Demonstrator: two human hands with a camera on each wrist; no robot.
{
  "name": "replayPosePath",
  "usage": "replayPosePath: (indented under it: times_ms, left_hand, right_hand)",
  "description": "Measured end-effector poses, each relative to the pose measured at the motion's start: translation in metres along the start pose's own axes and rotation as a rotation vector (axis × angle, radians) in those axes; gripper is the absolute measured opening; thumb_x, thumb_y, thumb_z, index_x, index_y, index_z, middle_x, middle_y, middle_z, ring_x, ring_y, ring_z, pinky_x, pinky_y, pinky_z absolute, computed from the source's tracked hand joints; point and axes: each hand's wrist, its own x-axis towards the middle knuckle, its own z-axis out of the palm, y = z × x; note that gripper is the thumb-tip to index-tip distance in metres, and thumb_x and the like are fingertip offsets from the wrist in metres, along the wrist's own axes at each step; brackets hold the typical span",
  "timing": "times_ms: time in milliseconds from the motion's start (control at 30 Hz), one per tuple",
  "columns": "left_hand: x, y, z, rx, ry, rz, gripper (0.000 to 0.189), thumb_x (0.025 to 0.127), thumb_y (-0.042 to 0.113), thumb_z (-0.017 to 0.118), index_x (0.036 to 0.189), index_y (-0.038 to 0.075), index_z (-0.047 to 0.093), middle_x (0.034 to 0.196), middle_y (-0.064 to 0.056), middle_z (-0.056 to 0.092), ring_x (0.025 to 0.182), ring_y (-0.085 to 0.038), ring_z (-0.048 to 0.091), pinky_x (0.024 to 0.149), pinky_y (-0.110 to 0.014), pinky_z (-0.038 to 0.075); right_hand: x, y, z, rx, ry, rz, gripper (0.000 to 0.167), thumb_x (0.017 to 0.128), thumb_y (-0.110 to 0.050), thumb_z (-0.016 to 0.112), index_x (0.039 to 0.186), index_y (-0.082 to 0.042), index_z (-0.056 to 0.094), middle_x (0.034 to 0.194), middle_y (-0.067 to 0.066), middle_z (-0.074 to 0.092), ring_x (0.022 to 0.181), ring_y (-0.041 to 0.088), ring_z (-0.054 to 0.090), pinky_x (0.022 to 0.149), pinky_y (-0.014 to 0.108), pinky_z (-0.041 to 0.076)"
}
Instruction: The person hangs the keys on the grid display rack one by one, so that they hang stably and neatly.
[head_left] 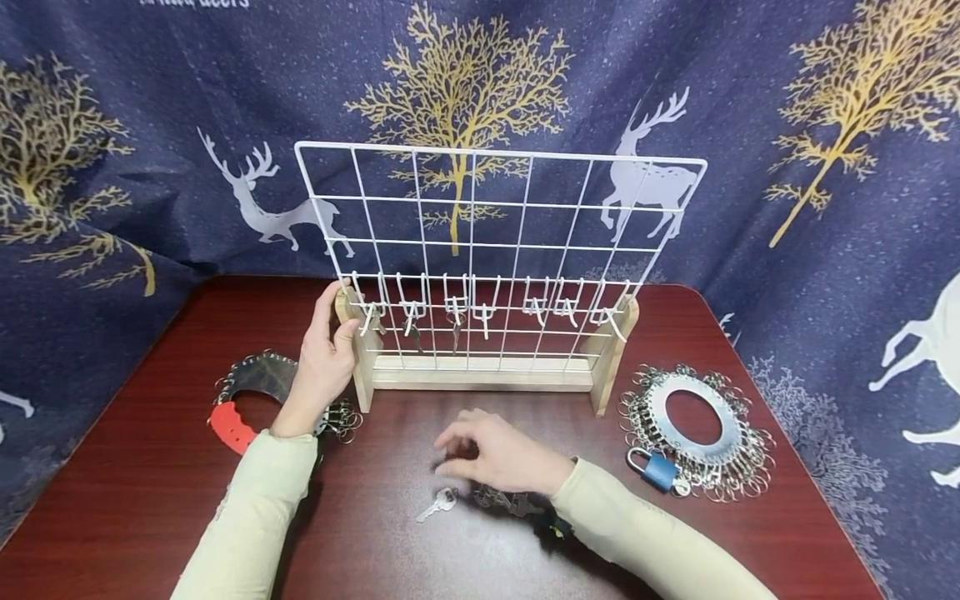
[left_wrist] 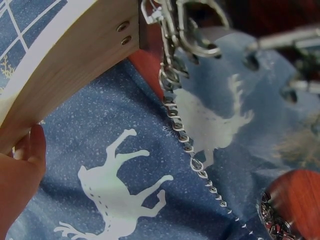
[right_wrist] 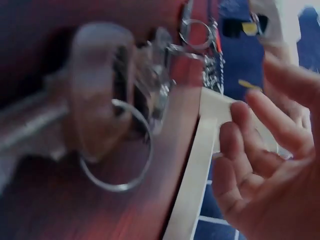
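A white wire grid rack (head_left: pixel 501 202) on a wooden stand (head_left: pixel 480 380) carries a row of hooks, with keys (head_left: pixel 456 333) hanging from those toward the left. My left hand (head_left: pixel 327 358) grips the stand's left wooden upright; in the left wrist view its fingers wrap the edge of that wood (left_wrist: pixel 75 65). Over the table in front of the stand hovers my right hand (head_left: pixel 498 450), fingers loosely bent and nothing between them. Below it lies a silver key (head_left: pixel 437 505), with more keys (head_left: pixel 510 502) partly hidden under the hand. Close up in the right wrist view is a key with a ring (right_wrist: pixel 120 185).
Left on the dark red table (head_left: pixel 135 433) lies a metal ring plate (head_left: pixel 262 375) with clips and a red part (head_left: pixel 231 427). To the right sits another round plate (head_left: pixel 708 454) edged with key rings, beside a blue padlock (head_left: pixel 660 472). A patterned cloth hangs behind.
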Motion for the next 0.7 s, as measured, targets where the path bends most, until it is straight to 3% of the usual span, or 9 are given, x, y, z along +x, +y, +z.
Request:
replayPosePath:
  times_ms: [100, 200, 300, 400, 467, 700]
  left_hand:
    - [-0.001, 0.019, -0.002, 0.001, 0.002, -0.005, 0.05, 0.098, 0.002, 0.052, 0.145, 0.007, 0.039, 0.13, -0.021, 0.055, 0.115, -0.026, 0.051, 0.097, -0.022, 0.034]
    - [-0.002, 0.039, -0.003, -0.002, 0.002, -0.009, 0.047, 0.096, -0.003, 0.051, 0.142, -0.003, 0.039, 0.128, -0.027, 0.054, 0.114, -0.03, 0.051, 0.096, -0.018, 0.033]
    - [-0.002, 0.041, -0.003, -0.003, -0.001, -0.004, 0.047, 0.096, -0.003, 0.051, 0.142, -0.004, 0.039, 0.128, -0.027, 0.054, 0.114, -0.029, 0.051, 0.096, -0.017, 0.033]
    - [-0.001, 0.04, -0.003, -0.006, -0.005, -0.001, 0.047, 0.096, -0.004, 0.05, 0.142, -0.005, 0.038, 0.128, -0.027, 0.054, 0.114, -0.028, 0.051, 0.096, -0.015, 0.032]
    - [-0.001, 0.038, -0.003, -0.004, -0.006, -0.004, 0.047, 0.096, -0.004, 0.05, 0.142, -0.004, 0.038, 0.127, -0.027, 0.054, 0.113, -0.029, 0.051, 0.095, -0.016, 0.033]
    - [0.001, 0.002, 0.001, -0.007, 0.002, -0.012, 0.051, 0.097, 0.002, 0.052, 0.146, 0.009, 0.038, 0.131, -0.02, 0.055, 0.116, -0.025, 0.051, 0.098, -0.022, 0.034]
  right_hand:
    - [-0.003, -0.005, 0.005, -0.166, -0.052, -0.102, 0.038, 0.085, -0.045, 0.07, 0.115, -0.021, 0.07, 0.098, -0.011, 0.059, 0.095, 0.006, 0.048, 0.087, 0.026, 0.037]
    - [-0.005, -0.008, 0.01, -0.251, -0.085, -0.159, 0.044, 0.082, -0.053, 0.068, 0.115, -0.024, 0.069, 0.099, -0.012, 0.059, 0.097, 0.005, 0.046, 0.09, 0.029, 0.037]
    - [-0.005, -0.01, 0.013, -0.317, -0.117, -0.186, 0.049, 0.079, -0.059, 0.066, 0.116, -0.027, 0.069, 0.101, -0.015, 0.059, 0.102, 0.004, 0.046, 0.099, 0.04, 0.038]
    - [-0.005, -0.01, 0.015, -0.361, -0.15, -0.204, 0.049, 0.078, -0.06, 0.067, 0.116, -0.028, 0.069, 0.1, -0.018, 0.059, 0.103, 0.002, 0.046, 0.099, 0.041, 0.038]
    - [-0.005, -0.01, 0.016, -0.383, -0.159, -0.217, 0.045, 0.078, -0.058, 0.068, 0.113, -0.029, 0.069, 0.098, -0.019, 0.058, 0.101, 0.001, 0.046, 0.093, 0.031, 0.038]
    - [-0.005, -0.011, 0.02, -0.447, -0.145, -0.265, 0.018, 0.082, -0.043, 0.073, 0.096, -0.032, 0.072, 0.09, -0.024, 0.055, 0.09, -0.002, 0.044, 0.079, 0.019, 0.031]
